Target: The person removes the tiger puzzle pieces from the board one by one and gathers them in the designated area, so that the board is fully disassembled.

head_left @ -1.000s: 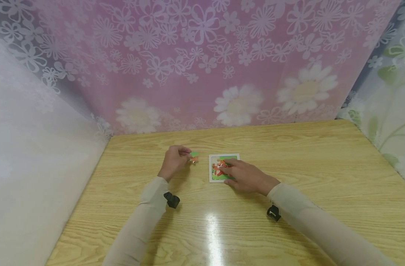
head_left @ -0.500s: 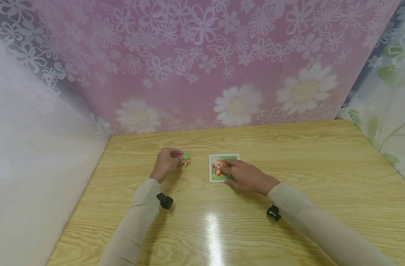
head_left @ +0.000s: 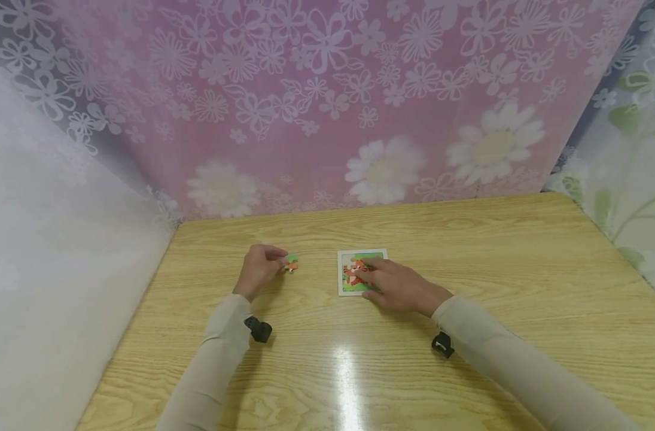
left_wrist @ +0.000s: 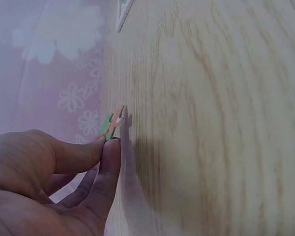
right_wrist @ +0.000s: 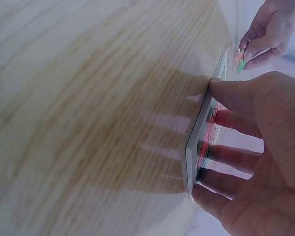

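A small jigsaw puzzle piece (head_left: pixel 291 264), green and orange, is pinched between the thumb and fingertips of my left hand (head_left: pixel 257 272). In the left wrist view, the puzzle piece (left_wrist: pixel 113 123) is seen nearly edge-on, just above the wood. To its right lies a square white-framed tiger puzzle (head_left: pixel 347 293), with a pale gap in its upper left part. My right hand (head_left: pixel 402 284) rests on the puzzle with fingers spread, covering its right side. The right wrist view shows the thumb and little finger of that hand (right_wrist: pixel 270 147) at the frame's edge and the middle fingers touching the picture.
The wooden table (head_left: pixel 467 377) carries a bright light reflection at its front middle. A pink flowered curtain (head_left: pixel 305 120) hangs along the back edge, with pale cloth (head_left: pixel 63 239) on the left. Each wrist wears a small black camera (head_left: pixel 442 345).
My left hand has moved left and slightly nearer with the puzzle piece, away from the framed puzzle. The right hand and the puzzle under it have stayed in place.
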Action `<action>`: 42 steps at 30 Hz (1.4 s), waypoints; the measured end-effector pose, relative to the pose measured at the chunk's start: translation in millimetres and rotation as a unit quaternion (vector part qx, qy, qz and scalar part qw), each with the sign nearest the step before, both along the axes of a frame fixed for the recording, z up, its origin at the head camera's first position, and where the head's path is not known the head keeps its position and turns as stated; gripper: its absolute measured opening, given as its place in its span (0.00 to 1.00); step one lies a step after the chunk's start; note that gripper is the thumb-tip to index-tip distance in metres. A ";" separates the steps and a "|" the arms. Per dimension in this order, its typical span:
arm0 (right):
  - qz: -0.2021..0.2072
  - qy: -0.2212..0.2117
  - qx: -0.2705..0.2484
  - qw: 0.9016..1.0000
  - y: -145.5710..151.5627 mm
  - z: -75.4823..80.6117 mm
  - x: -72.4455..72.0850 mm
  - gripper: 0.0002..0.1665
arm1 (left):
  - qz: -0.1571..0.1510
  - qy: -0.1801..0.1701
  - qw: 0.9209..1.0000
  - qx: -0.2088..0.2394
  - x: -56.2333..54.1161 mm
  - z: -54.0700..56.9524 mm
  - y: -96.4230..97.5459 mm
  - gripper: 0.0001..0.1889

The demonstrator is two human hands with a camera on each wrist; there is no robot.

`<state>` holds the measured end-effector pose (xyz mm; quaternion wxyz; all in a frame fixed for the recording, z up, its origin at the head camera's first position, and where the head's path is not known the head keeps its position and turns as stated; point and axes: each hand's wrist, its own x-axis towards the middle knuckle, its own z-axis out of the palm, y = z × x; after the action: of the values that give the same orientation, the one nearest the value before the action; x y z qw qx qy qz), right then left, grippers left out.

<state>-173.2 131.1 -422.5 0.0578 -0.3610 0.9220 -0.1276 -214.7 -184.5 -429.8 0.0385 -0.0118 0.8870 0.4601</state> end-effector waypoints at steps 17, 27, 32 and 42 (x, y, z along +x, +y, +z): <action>-0.002 0.004 0.002 1.000 1.6 -1.9 -0.1 0.31 | 0.007 -0.034 0.999 0.021 2.4 2.0 -1.4 0.11; -0.003 0.006 0.002 1.000 1.5 -3.6 -0.2 0.31 | 0.007 -0.026 1.000 0.011 3.9 2.4 -2.0 0.10; -0.002 0.008 0.002 1.000 1.5 -3.9 -0.4 0.31 | 0.001 -0.021 1.000 -0.004 4.0 3.5 -2.8 0.11; 0.000 0.007 -0.003 1.000 1.8 -2.5 0.4 0.31 | -0.006 -0.019 1.000 0.000 4.1 4.7 -2.8 0.12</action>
<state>-172.8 132.8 -425.0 0.0504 -0.3617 0.9221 -0.1280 -210.6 -187.3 -425.0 0.0582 -0.0147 0.8861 0.4597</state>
